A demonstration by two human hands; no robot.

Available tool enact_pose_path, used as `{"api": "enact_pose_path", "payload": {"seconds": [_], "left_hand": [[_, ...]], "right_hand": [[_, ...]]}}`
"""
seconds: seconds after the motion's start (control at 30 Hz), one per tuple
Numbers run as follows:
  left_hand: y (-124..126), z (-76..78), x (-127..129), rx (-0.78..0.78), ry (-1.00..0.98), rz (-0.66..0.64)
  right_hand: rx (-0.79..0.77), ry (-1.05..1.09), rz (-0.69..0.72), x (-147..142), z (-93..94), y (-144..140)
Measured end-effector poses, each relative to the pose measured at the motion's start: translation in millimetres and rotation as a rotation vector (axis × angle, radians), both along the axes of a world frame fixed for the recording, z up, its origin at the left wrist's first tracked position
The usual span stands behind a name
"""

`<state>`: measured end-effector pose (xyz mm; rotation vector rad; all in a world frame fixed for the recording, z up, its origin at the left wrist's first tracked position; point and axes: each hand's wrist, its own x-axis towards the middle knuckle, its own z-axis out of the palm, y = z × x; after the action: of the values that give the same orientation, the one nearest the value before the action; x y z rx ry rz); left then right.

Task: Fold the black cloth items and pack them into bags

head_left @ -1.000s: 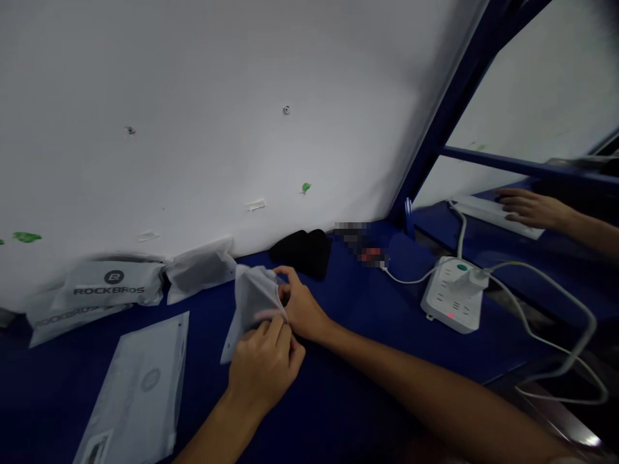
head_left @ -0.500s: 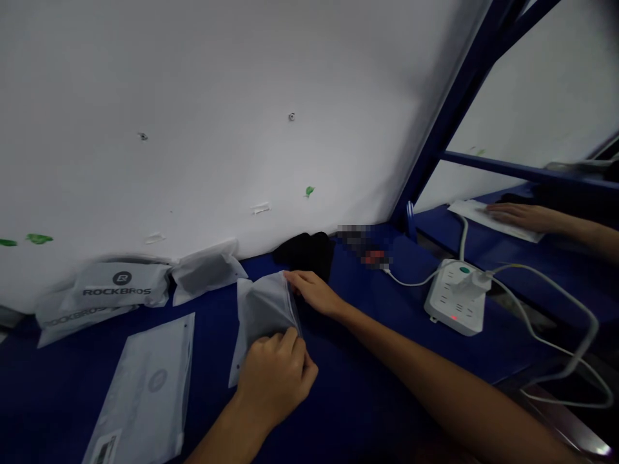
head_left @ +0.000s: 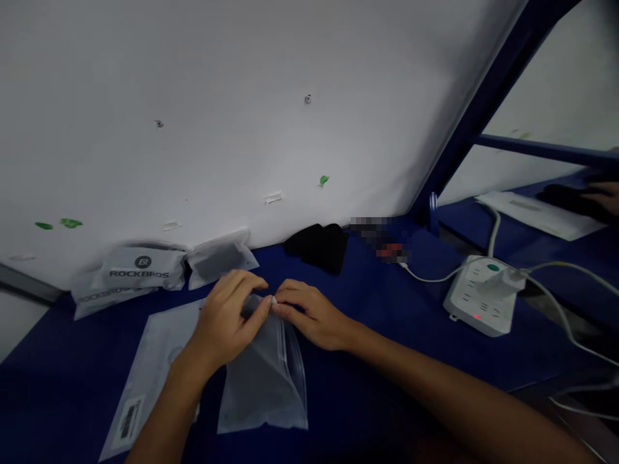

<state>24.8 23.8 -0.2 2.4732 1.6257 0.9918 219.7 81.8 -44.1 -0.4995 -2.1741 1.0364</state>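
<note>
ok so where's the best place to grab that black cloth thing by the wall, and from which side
Probably the front edge of the black cloth, coming from the near side. It lies slumped on the blue table with its back against the white wall, so only its front and top are open. Both the left hand and right hand are pinching the frosted bag.

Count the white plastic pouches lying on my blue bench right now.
4 clear: one pouch pinched by both hands, one flat pouch left of it, a ROCKBROS pouch and a smaller pouch against the wall. Another may lie under the ROCKBROS one.
</note>
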Motion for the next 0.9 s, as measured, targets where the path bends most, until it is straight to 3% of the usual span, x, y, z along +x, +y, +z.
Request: {"api": "enact_pose_path", "payload": {"seconds": [0.07, 0.17, 0.3, 0.47, 0.63, 0.8, 0.9], "left_hand": [[-0.5, -0.9, 1.3, -0.178, 0.021, -0.084], [-1.6, -3.7, 4.4, -0.288, -0.007, -0.101], [-2.6, -2.6, 3.5, -0.337, -0.012, -0.085], [-2.5, 7.4, -10.8, -0.245, 0.014, -0.062], [2.5, 9.1, -40.0, -0.135, -0.123, 0.096], [10.5, 0.2, -82.8, -0.023, -0.293, 0.364], [13.9, -5.8, -99.5, 0.008, -0.355, 0.455]], "right_hand": [[-0.074, 0.005, 0.017, -1.1, 1.7, -4.4], [-0.164, 0.002, 0.011, -3.0, -1.6, -4.8], [-0.211, 0.024, -0.006, -4.2, -5.3, -6.0], [-0.234, 0.024, 0.028, -5.9, -4.9, -14.9], [-0.201, -0.014, 0.039, -6.0, -7.4, -13.4], [-0.09, -0.079, 0.126, -4.1, -9.4, -5.5], [-0.073, -0.114, 0.15, -4.9, -10.7, -6.1]]}}
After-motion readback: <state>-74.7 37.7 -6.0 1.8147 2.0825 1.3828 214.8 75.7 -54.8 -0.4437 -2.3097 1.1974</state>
